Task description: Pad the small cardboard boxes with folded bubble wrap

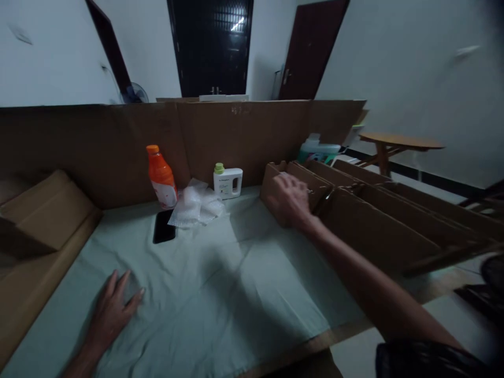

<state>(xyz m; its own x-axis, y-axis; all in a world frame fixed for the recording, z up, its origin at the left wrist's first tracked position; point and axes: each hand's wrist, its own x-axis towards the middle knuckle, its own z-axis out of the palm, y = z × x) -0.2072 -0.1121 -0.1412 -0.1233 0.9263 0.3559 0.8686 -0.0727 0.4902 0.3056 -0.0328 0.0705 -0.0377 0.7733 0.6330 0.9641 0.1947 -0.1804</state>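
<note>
My left hand lies on the pale green cloth at the lower left, fingers spread and nothing in them. My right hand reaches out to the small open cardboard box at the right. It is over the box's near side, blurred, and its fingertips are partly hidden, so its grip is unclear. Left of the box stands a white jug-shaped bottle with a green cap. Clear bubble wrap lies beside it, next to an orange bottle and a black phone.
Larger open cardboard boxes line the right side, with a teal bottle behind them. A cardboard wall closes off the back, and a folded cardboard flap stands at the left. A round wooden table is farther off.
</note>
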